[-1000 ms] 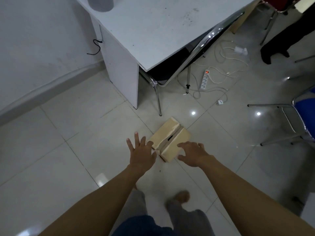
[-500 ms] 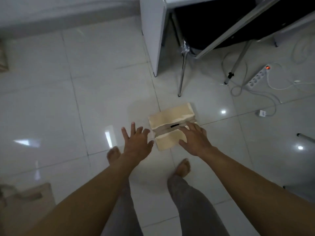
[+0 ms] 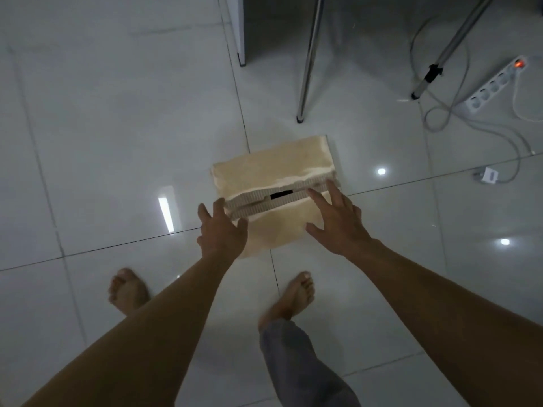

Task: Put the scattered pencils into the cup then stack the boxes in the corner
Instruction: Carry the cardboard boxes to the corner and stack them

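One cardboard box (image 3: 258, 171) lies on the floor (image 3: 117, 142), and its top has two flaps, a far flap (image 3: 293, 157) and a near flap (image 3: 282, 224). There are two hands, a left hand (image 3: 221, 230) and a right hand (image 3: 338, 224). There are two bare feet, a left foot (image 3: 127, 292) and a right foot (image 3: 293, 298), and one grey trouser leg (image 3: 302, 368). Two metal legs stand beyond the box, an upright leg (image 3: 310, 54) and a slanted leg (image 3: 440, 57), next to one white panel (image 3: 238, 24). One power strip (image 3: 493, 86) carries one lit red switch (image 3: 519, 64). One white plug (image 3: 489, 175) lies by itself. The cords (image 3: 440, 113) overlap too much to count.
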